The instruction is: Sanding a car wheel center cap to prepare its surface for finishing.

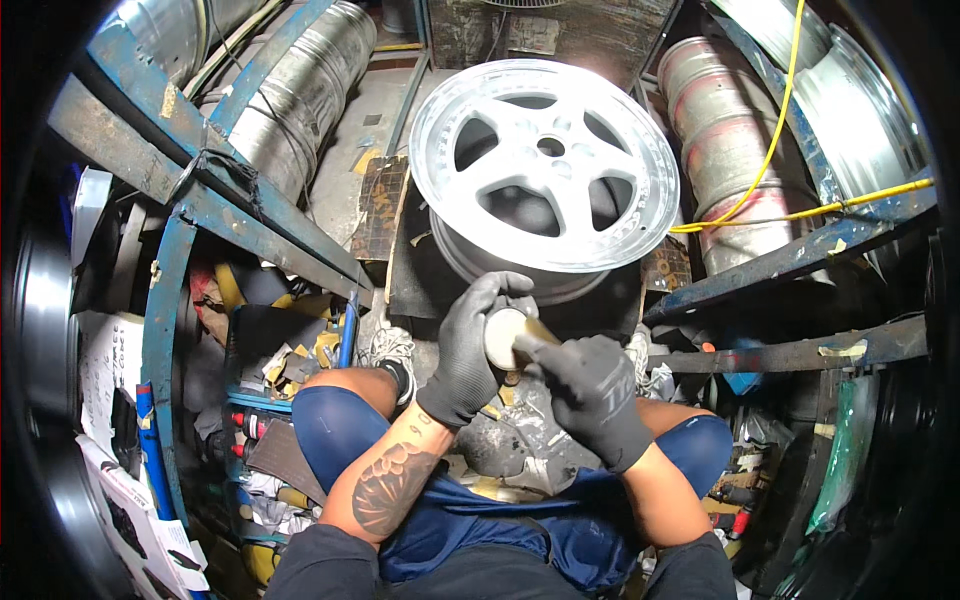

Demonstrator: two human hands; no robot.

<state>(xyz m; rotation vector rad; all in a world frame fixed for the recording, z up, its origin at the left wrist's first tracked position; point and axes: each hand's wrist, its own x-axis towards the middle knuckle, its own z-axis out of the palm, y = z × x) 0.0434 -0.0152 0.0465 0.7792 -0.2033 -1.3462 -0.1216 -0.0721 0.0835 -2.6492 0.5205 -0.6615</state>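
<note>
A grey work glove covers my left hand (465,360), whose fingers are closed round a small round thing with a pale cream face (502,345). Closed as well, my gloved right hand (592,395) pinches a yellowish-brown flat piece (541,333) against the right side of that face. Motion blurs this piece, so its kind is unclear. Just beyond my hands, a silver five-spoke wheel rim (570,195) lies face up, slightly tilted. It rests on a dark-covered stand (415,270), and neither hand touches it.
Blue metal racks (165,290) stand on the left, with stacked silver rims (310,110) behind. More rims (735,140) lie at the right. A yellow hose (765,180) crosses the right rack (800,262). Paper scraps (300,365) and bottles (250,425) crowd the lower left.
</note>
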